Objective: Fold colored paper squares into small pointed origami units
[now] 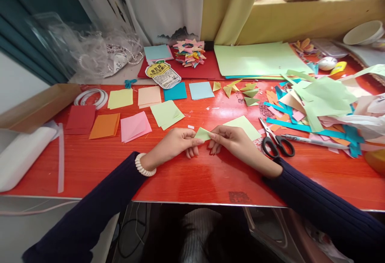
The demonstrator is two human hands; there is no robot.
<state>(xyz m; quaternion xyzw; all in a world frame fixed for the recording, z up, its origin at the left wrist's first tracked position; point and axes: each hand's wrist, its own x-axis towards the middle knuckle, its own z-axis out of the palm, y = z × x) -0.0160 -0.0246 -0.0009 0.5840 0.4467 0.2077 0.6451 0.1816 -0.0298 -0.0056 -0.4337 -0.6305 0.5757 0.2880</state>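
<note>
A small folded piece of light green paper (202, 134) is pinched between my two hands, just above the red table (192, 174). My left hand (177, 142) grips its left corner between thumb and fingers. On the right corner, my right hand (229, 138) closes the same way. Behind my right hand lies a light green paper sheet (244, 126), and black-handled scissors (275, 140) rest to its right. Several small folded paper pieces (251, 94) sit farther back. A stack of light green squares (167, 114) lies beyond my left hand.
Stacks of coloured squares, such as orange (104, 126) and pink (136, 127), spread to the left. Paper scraps (325, 98) pile up on the right near a pen (313, 140). At the back stand a folded-paper ornament (190, 52) and large green sheets (258, 59).
</note>
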